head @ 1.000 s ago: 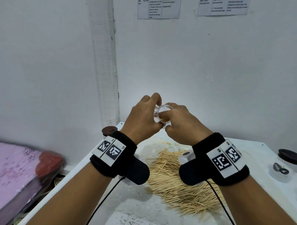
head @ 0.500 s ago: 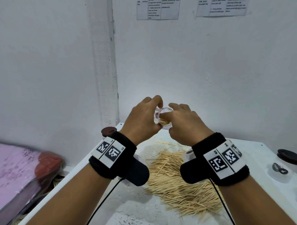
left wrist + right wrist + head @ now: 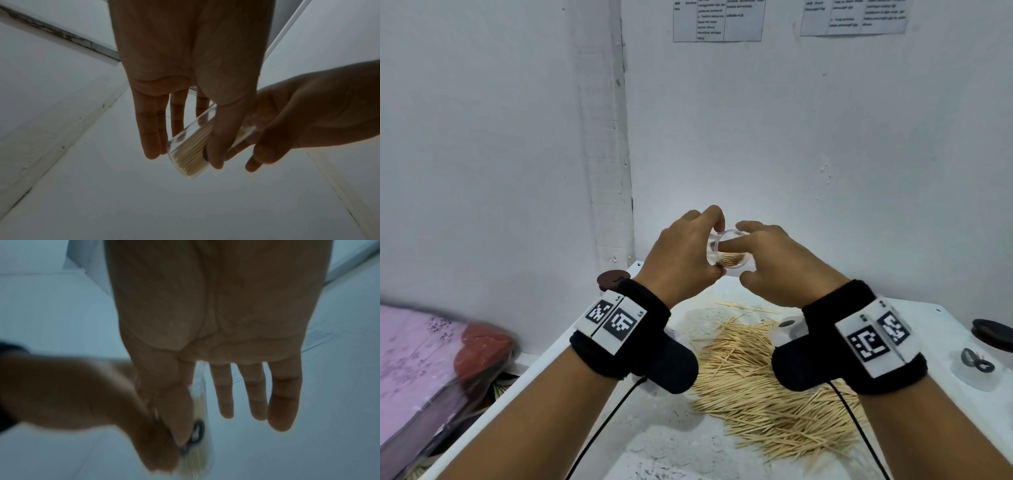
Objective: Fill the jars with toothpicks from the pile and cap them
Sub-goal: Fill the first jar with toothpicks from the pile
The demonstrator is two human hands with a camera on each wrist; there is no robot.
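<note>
My left hand [image 3: 702,246] holds a small clear jar [image 3: 732,265] in the air above the table, tilted with its mouth towards me. A layer of toothpicks [image 3: 192,155] lies inside it, gripped between left thumb and fingers [image 3: 152,142]. My right hand [image 3: 753,250] is against the jar's mouth, with the index finger reaching in and the other fingers [image 3: 255,395] straight. The loose toothpick pile [image 3: 763,383] lies on the white table [image 3: 664,445] under my wrists. A brown cap [image 3: 612,279] sits at the table's back left corner.
A capped clear jar [image 3: 983,363] with a dark lid [image 3: 993,334] stands at the table's right edge. Another small clear jar [image 3: 787,330] peeks out beneath my right wrist. Pink bedding and a red object [image 3: 479,353] lie left of the table. White walls close the back.
My right fingertips were bunched at the jar's mouth; now the fingers have spread and the index finger reaches across the opening. The jar has stayed in my left hand.
</note>
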